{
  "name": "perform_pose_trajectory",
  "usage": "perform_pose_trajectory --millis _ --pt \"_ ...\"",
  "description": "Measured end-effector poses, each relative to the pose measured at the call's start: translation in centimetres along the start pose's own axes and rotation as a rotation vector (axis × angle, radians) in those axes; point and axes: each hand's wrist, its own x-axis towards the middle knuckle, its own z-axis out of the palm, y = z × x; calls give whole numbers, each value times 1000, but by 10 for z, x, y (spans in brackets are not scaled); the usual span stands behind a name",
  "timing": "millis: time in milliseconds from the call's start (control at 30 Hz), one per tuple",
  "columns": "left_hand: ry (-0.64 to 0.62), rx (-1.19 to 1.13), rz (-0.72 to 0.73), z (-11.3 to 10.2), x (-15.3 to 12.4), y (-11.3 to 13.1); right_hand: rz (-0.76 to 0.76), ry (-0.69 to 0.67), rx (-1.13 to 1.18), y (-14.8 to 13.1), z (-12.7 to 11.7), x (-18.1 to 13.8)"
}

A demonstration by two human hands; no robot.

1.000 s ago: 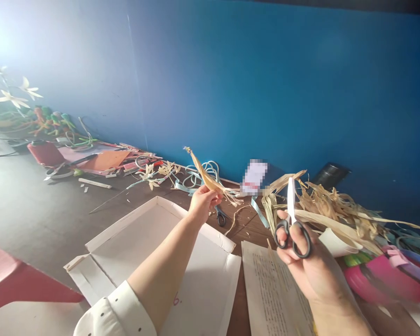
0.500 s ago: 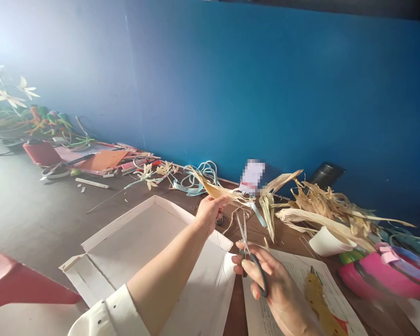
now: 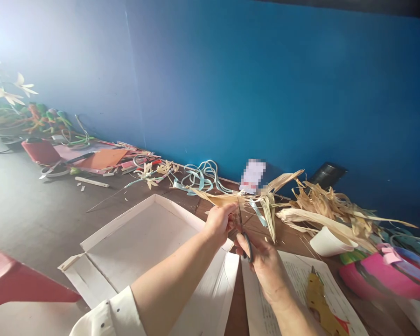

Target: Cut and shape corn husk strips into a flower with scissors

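Note:
My left hand (image 3: 219, 223) is closed on a long dried corn husk strip (image 3: 217, 198) and holds it about level over the far edge of a white cardboard tray (image 3: 143, 242). My right hand (image 3: 262, 259) grips black-handled scissors (image 3: 244, 233), fingers through the loops. The blades point up at the husk right beside my left hand. Whether the blades touch the husk I cannot tell.
A heap of dried husks (image 3: 322, 207) lies to the right, by a white paper cup (image 3: 327, 241) and a pink bowl (image 3: 378, 275). A printed sheet (image 3: 294, 298) carries a yellow cut-out (image 3: 317, 298). Light blue ribbon (image 3: 199, 177), coloured paper scraps (image 3: 101, 158) and straw flowers (image 3: 150, 172) line the blue wall.
My right hand brought the scissors down and left from the husk heap up to the husk. My left hand lowered the strip from tilted upward to nearly level.

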Motion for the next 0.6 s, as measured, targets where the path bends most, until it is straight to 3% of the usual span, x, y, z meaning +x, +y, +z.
perform_pose_trajectory --millis 167,600 --pt "5 -16 -38 3 -4 0 -20 80 13 4 -6 2" --pt "-15 34 -69 3 -8 -3 -97 61 36 13 -14 6"
